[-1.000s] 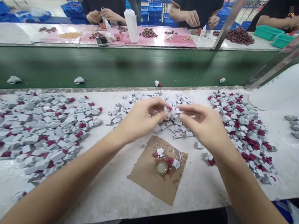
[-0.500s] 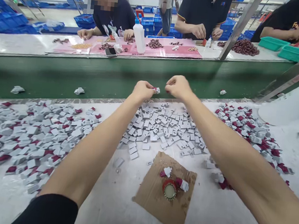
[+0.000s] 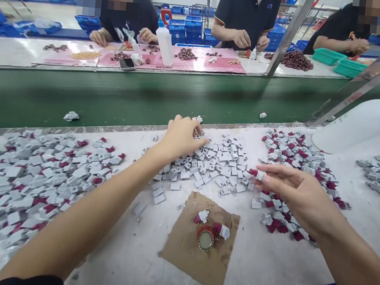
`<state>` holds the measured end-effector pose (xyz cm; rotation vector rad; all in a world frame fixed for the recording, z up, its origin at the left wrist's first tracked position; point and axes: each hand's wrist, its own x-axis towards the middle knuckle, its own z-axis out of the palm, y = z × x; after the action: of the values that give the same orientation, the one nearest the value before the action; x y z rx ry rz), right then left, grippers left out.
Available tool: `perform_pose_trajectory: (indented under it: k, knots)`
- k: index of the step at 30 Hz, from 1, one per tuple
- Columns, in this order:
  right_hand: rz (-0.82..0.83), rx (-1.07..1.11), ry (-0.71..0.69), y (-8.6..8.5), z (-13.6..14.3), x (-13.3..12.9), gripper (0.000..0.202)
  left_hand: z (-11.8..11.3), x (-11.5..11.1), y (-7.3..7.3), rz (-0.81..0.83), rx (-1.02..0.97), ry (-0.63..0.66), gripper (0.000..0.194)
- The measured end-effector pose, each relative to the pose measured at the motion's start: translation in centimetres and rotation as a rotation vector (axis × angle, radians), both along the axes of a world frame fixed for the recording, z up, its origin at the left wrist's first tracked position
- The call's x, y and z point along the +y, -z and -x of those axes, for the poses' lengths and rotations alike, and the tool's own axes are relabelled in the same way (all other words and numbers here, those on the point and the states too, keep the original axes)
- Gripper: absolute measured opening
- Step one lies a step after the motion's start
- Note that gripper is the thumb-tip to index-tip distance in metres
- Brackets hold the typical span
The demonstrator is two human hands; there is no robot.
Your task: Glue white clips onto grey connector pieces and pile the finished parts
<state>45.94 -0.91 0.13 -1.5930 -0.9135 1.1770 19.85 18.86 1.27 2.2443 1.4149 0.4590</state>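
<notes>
My left hand (image 3: 184,135) is over the far edge of the middle pile of small light-grey plastic pieces (image 3: 222,157). Its thumb and fingers are apart, and I see nothing held between them. Just beyond its fingertips lies a small white piece (image 3: 198,118). Between thumb and fingers, my right hand (image 3: 289,185) pinches a small dark-red and white piece (image 3: 257,173), close to the right-hand pile of grey and dark-red pieces (image 3: 297,148). In front of me is a cardboard square (image 3: 195,264), bearing a bottle cap (image 3: 206,240) and two red-and-white pieces (image 3: 222,230).
A large heap of grey and dark-red pieces (image 3: 39,173) spreads at left. A green conveyor belt (image 3: 120,95) runs beyond the table, with co-workers seated across it. A metal post (image 3: 360,82) and a white bag-like shape (image 3: 356,127) stand at right.
My hands were close together above the table's far edge, the left with a small red-and-white piece. The left has lowered to the middle pile; the right has come nearer and rightward.
</notes>
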Motion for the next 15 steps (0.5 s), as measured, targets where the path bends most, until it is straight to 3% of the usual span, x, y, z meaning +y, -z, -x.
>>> perform_pose_trajectory:
  k: [5,9,12,15]
  knots:
    - [-0.077,-0.014,0.008,0.6,2.6,-3.7,0.037,-1.0,-1.7,0.7,-0.043,0.035,0.014,0.02]
    - [-0.158,0.033,0.02,0.7,4.1,-5.5,0.021,-0.3,-2.9,-0.2,0.035,-0.117,0.003,0.011]
    - [-0.185,0.11,0.014,0.7,5.0,-6.5,0.016,1.0,-4.8,-1.3,0.269,-0.475,-0.001,0.01]
    - [-0.203,0.143,-0.022,0.8,5.9,-7.2,0.01,2.0,-7.2,-1.6,0.661,-0.805,-0.082,0.011]
